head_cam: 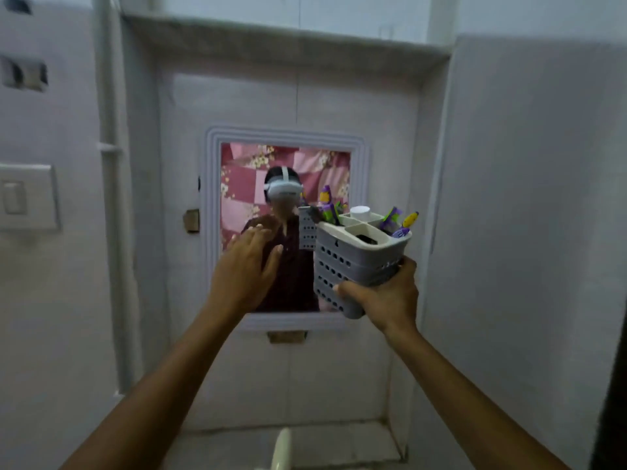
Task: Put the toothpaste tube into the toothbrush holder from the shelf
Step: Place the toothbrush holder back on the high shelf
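Right hand [383, 296] grip clasps toothbrush holder [353, 262]; left hand [247, 266] open.

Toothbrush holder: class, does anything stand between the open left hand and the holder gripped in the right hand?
Nothing visible does. The left hand is open in the air, left of the toothbrush holder, which the right hand grips low down. Only open space before the mirror separates them.

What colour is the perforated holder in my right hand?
Grey perforated plastic toothbrush holder with a cream top, seen in the head view.
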Motion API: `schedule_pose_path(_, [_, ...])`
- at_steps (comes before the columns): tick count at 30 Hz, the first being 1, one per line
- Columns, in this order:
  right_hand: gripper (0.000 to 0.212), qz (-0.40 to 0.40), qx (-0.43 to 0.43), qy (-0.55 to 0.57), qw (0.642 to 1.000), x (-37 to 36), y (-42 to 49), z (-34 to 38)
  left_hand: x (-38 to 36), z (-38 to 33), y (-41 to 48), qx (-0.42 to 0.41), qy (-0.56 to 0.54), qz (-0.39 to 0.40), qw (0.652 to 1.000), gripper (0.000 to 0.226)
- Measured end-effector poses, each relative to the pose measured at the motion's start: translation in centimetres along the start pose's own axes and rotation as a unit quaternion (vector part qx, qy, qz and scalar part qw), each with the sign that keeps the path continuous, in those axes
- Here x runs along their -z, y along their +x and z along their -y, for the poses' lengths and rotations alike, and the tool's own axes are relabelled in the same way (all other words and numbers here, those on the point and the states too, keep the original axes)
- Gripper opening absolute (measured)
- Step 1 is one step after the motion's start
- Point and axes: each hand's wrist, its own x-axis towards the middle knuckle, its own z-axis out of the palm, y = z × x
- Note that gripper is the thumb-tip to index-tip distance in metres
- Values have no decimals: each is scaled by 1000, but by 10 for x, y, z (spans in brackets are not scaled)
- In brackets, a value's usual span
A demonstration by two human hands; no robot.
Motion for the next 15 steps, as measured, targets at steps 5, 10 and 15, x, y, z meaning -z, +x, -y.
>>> schedule_pose_path(5, [97,-19,56,18,998,15,45,79,45,-15,53,-42,10,-45,998,33])
schedule_pose_path(10, [104,-41,108,53,992,27,100,160,90,-34,108,-75,24,-109,991,41])
schedule_pose_path(15, [103,-57,141,68,986,37,165,244,121,-27,173,-86,72,-141,984,53])
